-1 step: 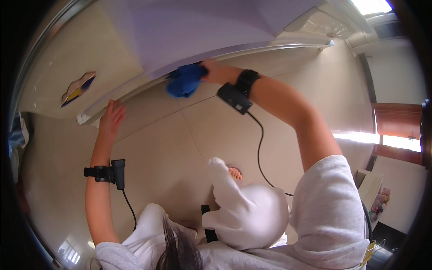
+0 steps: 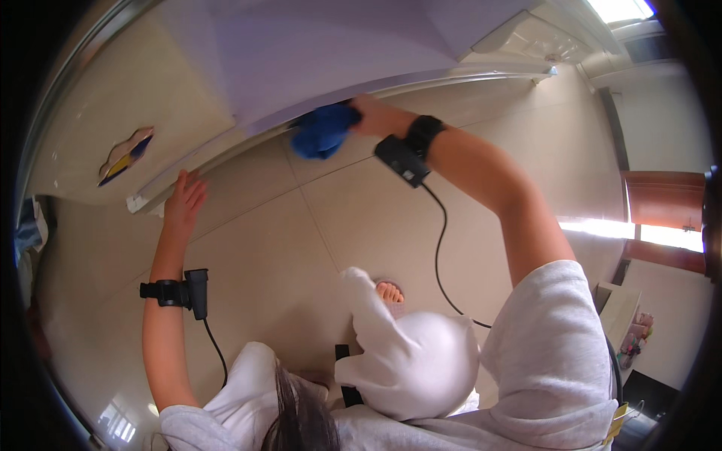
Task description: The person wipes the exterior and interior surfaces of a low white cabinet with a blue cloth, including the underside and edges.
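Observation:
My right hand [image 2: 376,116] grips a bunched blue cloth [image 2: 323,131] and presses it against the lower edge of a large white panel [image 2: 316,60]. My left hand [image 2: 184,199] rests with its fingers spread, touching the same edge further left, and holds nothing. Each wrist carries a black strap with a small black device and a hanging cable [image 2: 436,248].
A small yellow and blue sticker [image 2: 124,154] sits on the white surface at left. Beige floor tiles [image 2: 256,248] lie below, with my bare foot [image 2: 389,292] on them. A wooden door frame [image 2: 662,199] and a bright window stand at right.
My right hand and the blue cloth have shifted slightly to the right along the edge. My left hand stays in place.

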